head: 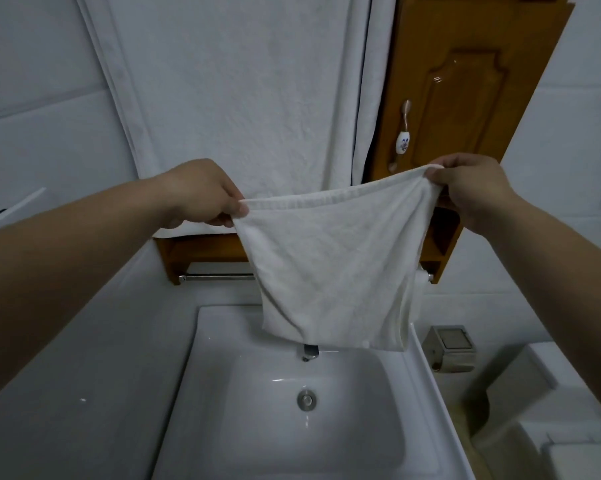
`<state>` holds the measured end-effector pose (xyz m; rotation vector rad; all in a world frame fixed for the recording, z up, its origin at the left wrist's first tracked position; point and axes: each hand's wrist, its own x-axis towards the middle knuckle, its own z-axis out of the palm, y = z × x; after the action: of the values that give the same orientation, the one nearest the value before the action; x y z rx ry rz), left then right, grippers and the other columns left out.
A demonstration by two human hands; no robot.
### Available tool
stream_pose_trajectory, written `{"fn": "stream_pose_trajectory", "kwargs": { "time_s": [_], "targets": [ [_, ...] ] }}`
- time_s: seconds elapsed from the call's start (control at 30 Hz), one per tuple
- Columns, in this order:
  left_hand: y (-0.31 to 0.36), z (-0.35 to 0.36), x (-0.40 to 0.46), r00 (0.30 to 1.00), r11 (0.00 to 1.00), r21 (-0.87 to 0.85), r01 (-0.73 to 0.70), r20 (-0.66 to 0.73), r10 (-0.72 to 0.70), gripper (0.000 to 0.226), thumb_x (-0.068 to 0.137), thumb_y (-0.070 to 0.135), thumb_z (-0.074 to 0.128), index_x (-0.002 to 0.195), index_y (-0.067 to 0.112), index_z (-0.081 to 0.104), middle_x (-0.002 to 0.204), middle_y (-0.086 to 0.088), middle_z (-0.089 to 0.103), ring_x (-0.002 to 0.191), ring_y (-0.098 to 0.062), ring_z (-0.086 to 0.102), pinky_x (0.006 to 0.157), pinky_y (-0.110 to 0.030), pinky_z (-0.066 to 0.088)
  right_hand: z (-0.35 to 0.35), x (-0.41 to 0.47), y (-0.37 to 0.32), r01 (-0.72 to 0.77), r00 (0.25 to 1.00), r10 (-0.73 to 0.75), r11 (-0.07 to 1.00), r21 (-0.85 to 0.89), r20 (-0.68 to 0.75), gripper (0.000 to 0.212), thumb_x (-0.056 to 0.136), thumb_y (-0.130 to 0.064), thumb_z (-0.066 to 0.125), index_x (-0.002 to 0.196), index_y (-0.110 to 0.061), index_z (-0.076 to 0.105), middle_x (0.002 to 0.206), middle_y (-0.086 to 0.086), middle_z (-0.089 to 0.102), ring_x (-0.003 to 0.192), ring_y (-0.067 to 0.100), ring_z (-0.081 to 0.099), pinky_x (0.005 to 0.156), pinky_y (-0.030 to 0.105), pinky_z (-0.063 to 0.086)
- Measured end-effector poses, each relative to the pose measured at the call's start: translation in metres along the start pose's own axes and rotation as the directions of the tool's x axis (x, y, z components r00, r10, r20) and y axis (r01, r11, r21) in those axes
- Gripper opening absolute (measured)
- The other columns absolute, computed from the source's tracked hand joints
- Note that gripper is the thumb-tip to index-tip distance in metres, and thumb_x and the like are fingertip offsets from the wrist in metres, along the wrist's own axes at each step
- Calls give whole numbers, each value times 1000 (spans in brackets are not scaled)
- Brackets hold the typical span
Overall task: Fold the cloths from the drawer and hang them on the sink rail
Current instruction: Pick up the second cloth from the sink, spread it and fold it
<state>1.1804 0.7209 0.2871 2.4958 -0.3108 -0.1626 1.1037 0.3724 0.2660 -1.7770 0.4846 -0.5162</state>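
The left hand (202,195) pinched one upper corner of the white cloth (330,271), and the right hand (472,192) pinched the other corner, a little higher. The cloth hung stretched between the two hands, in the air above the sink (292,420) and in front of the rail (216,277). Its lower edge reached down almost to the tap (309,351). It seemed already doubled, because a second layer showed at the lower right edge, but I could not tell this for sure.

Several things could have gone wrong from this position. Each hand held only a small piece of the hem, so if one pinch had slipped, the cloth would have fallen into the basin, which could have been wet. The lower edge could also have brushed the tap and caught on it. The right end of the rail was hidden behind the cloth, and something white seemed to hang there, so the free place was hard to judge. The top edge was tilted, so the cloth would probably have hung crooked on the rail.
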Motion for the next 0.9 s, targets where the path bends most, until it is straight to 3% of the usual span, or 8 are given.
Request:
{"fn": "stream_pose_trajectory", "kwargs": {
  "time_s": [0.17, 0.33, 0.43, 0.57, 0.73, 0.9],
  "targets": [
    [-2, 5, 7, 999, 1000, -1, 17, -43, -17, 8, 88, 19, 72, 88, 12, 76, 75, -7, 75, 66, -14, 68, 75, -30, 56, 13, -5, 6, 81, 996, -84, 979, -186, -13, 7, 93, -24, 67, 99, -19, 67, 103, 1, 66, 96, 23, 65, 82, 36, 58],
    [7, 25, 12, 997, 975, -220, 38, -59, -52, 12, 81, 13, 79, 88, 4, 74, 80, -14, 74, 71, -18, 70, 73, -32, 61, 46, -24, 9, 213, 977, -192, 923, -320, 97, 2, 90, -24, 68, 91, -23, 67, 93, -1, 67, 84, 19, 67, 75, 39, 61],
    [18, 37, 10, 995, 921, -384, 68, -46, -93, 16, 78, 8, 81, 90, 1, 72, 80, -14, 71, 61, -14, 66, 57, -22, 56, 68, -35, 8, 225, 965, -182, 944, -240, 190, 7, 88, -22, 72, 92, -18, 69, 94, 4, 69, 81, 20, 70, 70, 39, 63],
    [27, 50, 9, 996, 844, -534, 48, -39, -81, 20, 77, 7, 82, 90, 2, 68, 76, -13, 68, 58, -13, 64, 52, -20, 53, 89, -49, 3, 167, 951, -140, 983, -77, 277, 6, 88, -13, 73, 90, -8, 70, 88, 15, 71, 77, 30, 73, 62, 36, 63],
    [33, 70, 6, 998, 852, -523, -22, -61, -12, 26, 74, 7, 83, 84, 11, 59, 71, -11, 68, 61, -16, 68, 59, -26, 54, 99, -60, -2, 74, 925, -86, 996, 45, 371, 6, 90, -2, 65, 95, -4, 69, 95, 21, 70, 83, 31, 72, 66, 36, 63],
    [38, 76, -1, 994, 888, -452, -87, -96, 48, 26, 73, 9, 84, 88, 9, 63, 69, -6, 69, 48, -4, 64, 47, -14, 47, 103, -61, -1, 37, 903, -69, 996, 82, 425, 20, 87, 5, 63, 100, -8, 68, 105, 22, 68, 85, 31, 74, 71, 38, 63]
  ]
}}
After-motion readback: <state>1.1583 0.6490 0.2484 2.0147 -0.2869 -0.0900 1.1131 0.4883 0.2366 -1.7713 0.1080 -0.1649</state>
